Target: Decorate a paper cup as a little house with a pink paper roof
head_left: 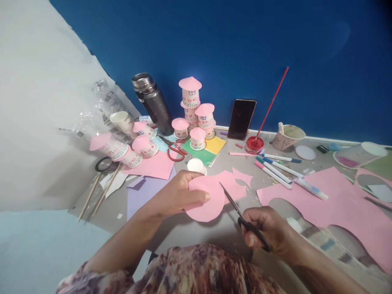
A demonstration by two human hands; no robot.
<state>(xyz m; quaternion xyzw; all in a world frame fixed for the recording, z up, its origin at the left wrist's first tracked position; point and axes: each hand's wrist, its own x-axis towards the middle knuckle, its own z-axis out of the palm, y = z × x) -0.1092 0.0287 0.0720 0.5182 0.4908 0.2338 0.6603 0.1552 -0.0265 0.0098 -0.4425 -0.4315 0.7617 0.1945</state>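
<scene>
Gripping pink paper [205, 209]: left fingers [190, 177]; right fingers [253, 238] hold black scissors [242, 218]; a tub [255, 145] holds a stick [272, 102].

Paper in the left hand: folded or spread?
Spread: the pink paper shows a broad, rounded face in the left hand, with no fold visible.

Plain pink paper [204, 207], black-handled scissors [243, 221], dark grey flask [155, 107], deep blue wall [220, 45], red-and-green patterned cups [197, 143]
</scene>
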